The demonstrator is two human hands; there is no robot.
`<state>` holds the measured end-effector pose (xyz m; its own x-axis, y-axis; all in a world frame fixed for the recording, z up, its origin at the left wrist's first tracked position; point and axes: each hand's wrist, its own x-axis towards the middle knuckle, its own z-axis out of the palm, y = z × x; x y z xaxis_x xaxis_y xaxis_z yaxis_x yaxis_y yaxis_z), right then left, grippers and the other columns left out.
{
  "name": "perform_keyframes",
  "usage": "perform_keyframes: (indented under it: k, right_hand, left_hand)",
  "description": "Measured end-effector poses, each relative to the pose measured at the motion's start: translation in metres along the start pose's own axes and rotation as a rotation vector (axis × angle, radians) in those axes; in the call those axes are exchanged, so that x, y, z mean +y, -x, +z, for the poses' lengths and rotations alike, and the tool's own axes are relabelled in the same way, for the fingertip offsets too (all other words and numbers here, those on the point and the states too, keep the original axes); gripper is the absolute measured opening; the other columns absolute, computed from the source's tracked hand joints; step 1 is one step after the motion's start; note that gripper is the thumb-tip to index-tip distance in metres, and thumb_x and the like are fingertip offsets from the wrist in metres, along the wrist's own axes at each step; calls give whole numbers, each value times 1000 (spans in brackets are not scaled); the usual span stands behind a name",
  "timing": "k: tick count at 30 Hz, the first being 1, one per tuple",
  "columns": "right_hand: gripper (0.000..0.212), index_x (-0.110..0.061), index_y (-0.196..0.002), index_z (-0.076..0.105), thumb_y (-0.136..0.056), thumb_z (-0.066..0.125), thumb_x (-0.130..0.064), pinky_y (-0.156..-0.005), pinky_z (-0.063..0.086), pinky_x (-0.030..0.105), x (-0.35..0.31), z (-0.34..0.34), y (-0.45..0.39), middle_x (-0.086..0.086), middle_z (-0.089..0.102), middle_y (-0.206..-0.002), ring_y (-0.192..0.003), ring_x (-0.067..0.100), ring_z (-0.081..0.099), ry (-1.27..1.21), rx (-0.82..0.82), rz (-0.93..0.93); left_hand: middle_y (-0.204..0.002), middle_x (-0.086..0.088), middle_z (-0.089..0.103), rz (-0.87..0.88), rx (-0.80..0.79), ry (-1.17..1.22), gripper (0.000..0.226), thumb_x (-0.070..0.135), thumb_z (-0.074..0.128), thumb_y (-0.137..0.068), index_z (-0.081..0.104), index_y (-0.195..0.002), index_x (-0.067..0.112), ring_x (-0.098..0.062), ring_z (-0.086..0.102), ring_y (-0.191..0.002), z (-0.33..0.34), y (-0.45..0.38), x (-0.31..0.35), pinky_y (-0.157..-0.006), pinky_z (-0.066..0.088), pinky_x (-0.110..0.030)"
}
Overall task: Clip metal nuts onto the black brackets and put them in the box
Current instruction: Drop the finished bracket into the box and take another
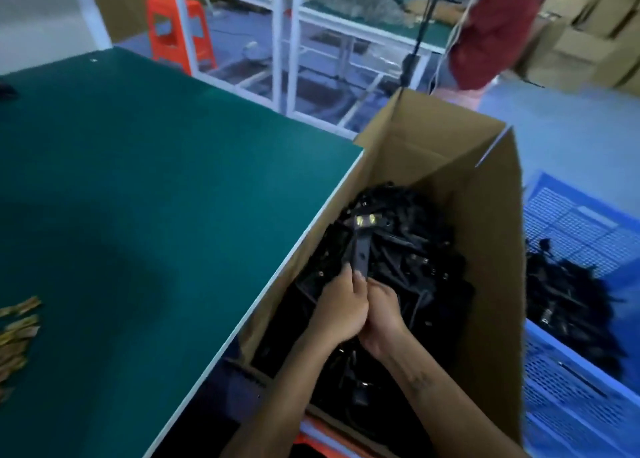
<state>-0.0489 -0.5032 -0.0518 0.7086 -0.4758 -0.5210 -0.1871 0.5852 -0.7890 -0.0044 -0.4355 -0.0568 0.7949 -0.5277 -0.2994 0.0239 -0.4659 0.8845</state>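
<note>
Head view is looking down into a tall brown cardboard box [485, 222] standing beside a table topped with a matte green mat [138, 180]. Both hands are meeting over the box: the left hand [341, 305] and the right hand [382, 314] are curling their fingers together around the lower end of a flat black bracket [360, 253], which is rising from their grip, a long narrow strip with small holes. Below them a tangled heap of black brackets [408, 246] is filling the box, one showing shiny metal nuts [365, 221] clipped on. Loose brass-coloured nuts [17, 329] are lying on the mat at the left edge. A blue perforated plastic crate [571, 416] with more dark parts is sitting right of the box.
</note>
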Motion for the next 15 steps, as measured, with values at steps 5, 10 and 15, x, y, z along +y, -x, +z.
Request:
perform_keyframes:
  k: [5, 10, 15]
  right_hand:
    - [26, 7, -115, 61, -106, 55, -17, -101, 53, 56, 5, -47, -61, 27, 65, -103, -99, 43, 66, -199, 227, 162]
    - [7, 0, -103, 56, -105, 56, -7, -78, 52, 39, 0, -69, -92, 12, 58, -84, -72, 21, 57, -296, 407, 217]
    - [22, 5, -113, 65, -106, 51, -11, -86, 54, 32, 15, -61, -83, 11, 66, -76, -68, 19, 65, -330, 318, 256]
  left_hand:
    - [-142, -1, 57, -138, -222, 60, 40, 26, 41, -105, 52, -144, 21, -16, 55, -127, 39, -36, -24, -105, 45, -31]
    - [-138, -1, 60, -115, -270, -62, 39, 20, 45, -102, 57, -139, 25, -14, 59, -116, 65, -37, -34, -93, 48, -26]
    - [-146, -2, 54, -71, -319, -80, 41, 23, 43, -105, 52, -146, 24, -15, 57, -122, 50, -26, -33, -95, 49, -26]
